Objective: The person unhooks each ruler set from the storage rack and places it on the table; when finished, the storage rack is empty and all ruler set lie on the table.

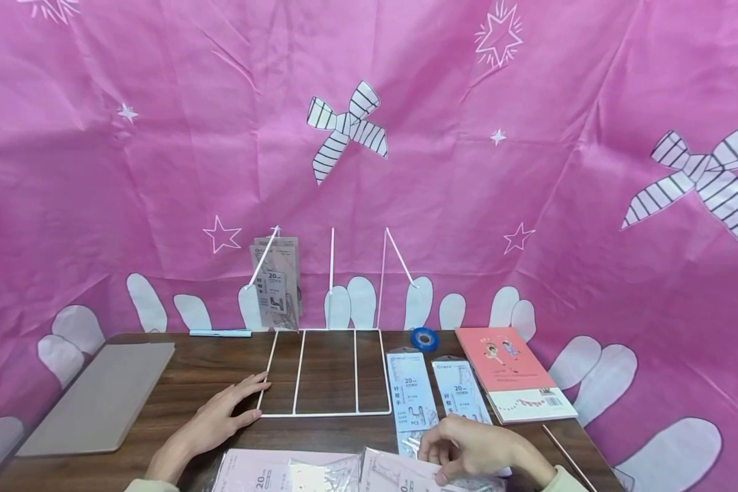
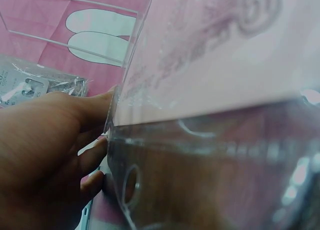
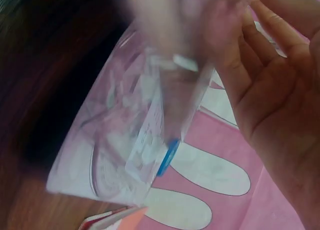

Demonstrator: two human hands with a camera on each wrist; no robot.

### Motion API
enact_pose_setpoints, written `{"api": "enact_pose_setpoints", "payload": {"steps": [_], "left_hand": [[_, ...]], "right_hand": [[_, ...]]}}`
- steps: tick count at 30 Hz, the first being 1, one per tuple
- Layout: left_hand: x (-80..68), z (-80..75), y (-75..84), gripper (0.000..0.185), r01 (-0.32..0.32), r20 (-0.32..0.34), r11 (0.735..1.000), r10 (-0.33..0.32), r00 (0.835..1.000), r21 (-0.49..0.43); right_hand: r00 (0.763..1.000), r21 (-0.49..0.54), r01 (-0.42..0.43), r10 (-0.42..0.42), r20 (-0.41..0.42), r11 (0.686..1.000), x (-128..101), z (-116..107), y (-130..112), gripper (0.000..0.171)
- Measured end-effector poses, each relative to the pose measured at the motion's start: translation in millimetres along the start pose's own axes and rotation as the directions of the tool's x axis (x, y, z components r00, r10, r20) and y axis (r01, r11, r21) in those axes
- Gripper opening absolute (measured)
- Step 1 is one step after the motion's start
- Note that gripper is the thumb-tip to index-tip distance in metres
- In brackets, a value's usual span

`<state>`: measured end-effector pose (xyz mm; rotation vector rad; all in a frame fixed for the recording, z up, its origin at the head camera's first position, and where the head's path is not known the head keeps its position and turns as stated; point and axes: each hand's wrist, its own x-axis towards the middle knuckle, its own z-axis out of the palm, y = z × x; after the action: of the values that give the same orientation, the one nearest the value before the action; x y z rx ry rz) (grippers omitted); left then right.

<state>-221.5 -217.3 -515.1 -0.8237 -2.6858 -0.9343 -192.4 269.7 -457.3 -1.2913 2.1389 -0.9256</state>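
The left hand [image 1: 221,420] lies flat, fingers straight, touching the left front corner of the white wire rack [image 1: 326,372] on the bench [image 1: 209,369]. Just in front of the rack, the right hand [image 1: 476,451] pinches a clear packet [image 1: 406,471] at the near edge. The packet looks light, floppy and slippery, so its stiffer card header seems the best hold.

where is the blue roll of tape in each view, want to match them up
Head: blue tape roll lies at the table's back edge, between the white wire rack and the pink booklet.
Left wrist: not in it.
Right wrist: a blue ring seen edge-on behind a clear packet, likely the tape.
Shared landmark: pink cloth with white ovals.
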Motion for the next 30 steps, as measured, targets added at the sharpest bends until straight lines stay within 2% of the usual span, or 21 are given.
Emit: {"api": "enact_pose_setpoints", "payload": {"steps": [8,11,14,19,22,26,30], "left_hand": [[0.2,-0.1,-0.3,0.043,-0.011,-0.015,1.0,0.011,1.0,0.006],[0.7,-0.3,-0.3,0.043,-0.017,-0.012,1.0,0.017,1.0,0.004],[0.9,-0.7,0.1,0.043,-0.016,-0.015,1.0,0.016,1.0,0.003],[0.9,-0.5,0.2,0.043,-0.015,-0.012,1.0,0.014,1.0,-0.015],[0.8,-0.3,0.9,0.043,-0.016,-0.01,1.0,0.015,1.0,-0.027],[0.8,0.2,0.9,0.043,-0.011,-0.012,0.999,0.011,1.0,-0.044],[0.7,0.4,0.7,0.043,-0.006,-0.005,0.999,0.006,1.0,-0.049]], "right_hand": [[0.993,-0.053,-0.095,0.091,-0.078,0.994,0.6,1.3,-2.5,0.023],[0.989,-0.09,-0.078,0.066,-0.133,0.993,4.6,-1.5,-4.8,0.021],[0.981,-0.081,-0.062,0.046,-0.186,0.995,12.6,-6.0,-4.5,0.017],[0.961,-0.006,-0.091,0.086,-0.263,0.996,29.0,-11.1,-0.4,0.013],[0.949,0.005,-0.108,0.105,-0.298,0.994,40.6,-12.6,3.2,0.015],[0.924,-0.081,-0.164,0.125,-0.362,0.983,58.1,-13.3,7.9,0.019],[0.894,-0.163,-0.249,0.162,-0.418,0.955,74.1,-12.4,12.7,0.027]]}}
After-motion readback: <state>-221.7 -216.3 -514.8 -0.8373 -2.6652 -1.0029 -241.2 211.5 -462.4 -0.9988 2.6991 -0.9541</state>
